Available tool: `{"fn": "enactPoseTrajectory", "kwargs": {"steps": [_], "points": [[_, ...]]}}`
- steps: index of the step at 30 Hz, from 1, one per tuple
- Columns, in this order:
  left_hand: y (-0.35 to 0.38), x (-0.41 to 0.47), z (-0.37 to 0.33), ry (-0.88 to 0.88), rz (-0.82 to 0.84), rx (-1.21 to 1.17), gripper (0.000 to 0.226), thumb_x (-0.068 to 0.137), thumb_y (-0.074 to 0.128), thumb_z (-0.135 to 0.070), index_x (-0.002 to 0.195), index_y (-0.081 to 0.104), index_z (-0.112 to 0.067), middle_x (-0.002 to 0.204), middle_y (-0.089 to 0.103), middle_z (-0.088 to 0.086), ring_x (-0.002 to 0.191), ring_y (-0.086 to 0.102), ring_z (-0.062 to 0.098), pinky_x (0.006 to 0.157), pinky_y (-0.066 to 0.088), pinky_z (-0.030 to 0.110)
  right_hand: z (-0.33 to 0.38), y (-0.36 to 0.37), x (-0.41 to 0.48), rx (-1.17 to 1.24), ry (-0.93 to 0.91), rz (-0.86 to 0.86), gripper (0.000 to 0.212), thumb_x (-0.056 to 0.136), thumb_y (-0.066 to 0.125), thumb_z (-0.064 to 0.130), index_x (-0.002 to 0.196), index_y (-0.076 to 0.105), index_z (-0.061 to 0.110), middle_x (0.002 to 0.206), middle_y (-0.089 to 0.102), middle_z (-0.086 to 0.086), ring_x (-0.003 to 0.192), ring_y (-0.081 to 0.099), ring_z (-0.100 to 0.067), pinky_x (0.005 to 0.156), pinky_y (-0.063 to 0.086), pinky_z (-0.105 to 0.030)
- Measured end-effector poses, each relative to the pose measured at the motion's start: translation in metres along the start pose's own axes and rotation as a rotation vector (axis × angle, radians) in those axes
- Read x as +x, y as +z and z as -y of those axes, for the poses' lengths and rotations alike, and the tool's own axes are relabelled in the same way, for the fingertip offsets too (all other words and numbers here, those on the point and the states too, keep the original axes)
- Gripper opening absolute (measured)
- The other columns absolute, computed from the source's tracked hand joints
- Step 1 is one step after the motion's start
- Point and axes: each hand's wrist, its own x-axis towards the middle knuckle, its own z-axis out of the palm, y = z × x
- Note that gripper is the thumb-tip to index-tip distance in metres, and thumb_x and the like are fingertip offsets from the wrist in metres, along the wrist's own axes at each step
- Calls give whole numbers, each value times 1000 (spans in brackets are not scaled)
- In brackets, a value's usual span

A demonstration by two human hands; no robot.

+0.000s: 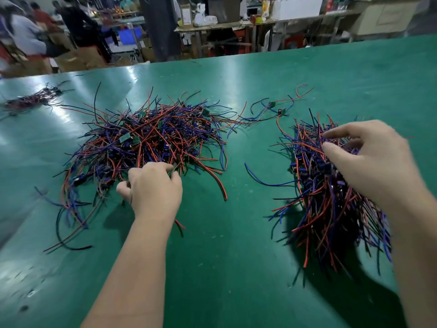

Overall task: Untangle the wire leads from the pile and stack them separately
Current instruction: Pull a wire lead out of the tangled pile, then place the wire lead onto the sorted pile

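A tangled pile of red, blue and black wire leads (151, 138) with small green boards lies left of centre on the green table (236, 233). My left hand (153, 185) sits at the pile's near edge, fingers curled round some leads. At the right lies a more ordered stack of leads (331, 209). My right hand (369, 159) hovers over the stack's far part, thumb and forefinger apart by a narrow gap, close to the wires; whether they pinch a lead is unclear.
A few loose leads with small boards (276, 107) lie between the two heaps at the back. Another small bundle (30, 100) rests at the far left. Beyond the table's far edge stand workbenches, boxes and people.
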Motion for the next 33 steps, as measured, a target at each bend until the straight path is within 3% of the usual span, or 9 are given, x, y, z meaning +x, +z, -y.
{"fn": "enactPoseTrajectory", "kwargs": {"steps": [7,10,13,15,21,25,27,30,33], "points": [[-12,-4,-4,231,-183,-494,20,84,63,-3,95,73,-16,89,72,-1,80,64,16,76,40,17,12,17,-9,226,-51,-18,13,82,66,16,86,72,26,87,63,2,68,59,-1,63,40,-14],[-9,-5,-6,258,-262,-364,26,84,65,-15,109,66,-20,102,68,1,97,59,24,86,39,31,18,22,-14,360,-41,26,15,83,65,13,82,72,26,74,68,4,61,58,-7,56,42,-9],[1,0,3,145,-22,-44,36,86,63,-30,122,58,-32,114,64,0,113,51,25,104,24,46,21,29,-18,384,-47,110,14,83,65,13,81,72,25,65,66,10,54,53,-2,54,40,-8],[6,2,8,94,53,-10,26,90,58,-32,116,62,-35,107,67,-3,109,54,23,106,18,47,22,32,-20,407,-54,154,14,83,65,12,80,72,24,61,64,13,51,51,0,52,38,-8],[7,4,10,100,-203,-205,19,95,53,-30,100,71,-29,73,67,-4,79,56,22,86,24,38,25,40,-23,456,-73,225,15,84,66,12,77,71,24,60,64,8,50,48,0,51,37,-10],[-4,0,4,191,-390,-432,20,91,59,-21,107,71,-20,82,71,1,77,61,27,88,37,36,26,40,-24,498,-56,217,16,84,66,12,77,71,26,64,68,4,54,54,-5,53,42,-14],[-10,-4,-2,242,-462,-581,21,88,61,-19,107,70,-18,85,72,1,77,65,27,81,50,43,27,41,-24,540,-15,244,17,84,66,11,77,71,26,68,70,0,62,64,-14,60,52,-27],[-12,-12,-11,327,-503,-651,17,87,61,-19,102,70,-17,82,70,-2,72,64,26,68,53,42,31,43,-26,651,68,354,19,84,62,6,78,71,22,70,72,-4,71,69,-22,75,55,-42],[-11,-11,-15,217,-482,-823,15,86,64,-15,100,69,-17,79,67,-8,70,64,15,68,54,43,34,45,-28,672,72,406,21,84,59,2,79,70,20,70,72,-2,65,69,-14,70,54,-36]]}}
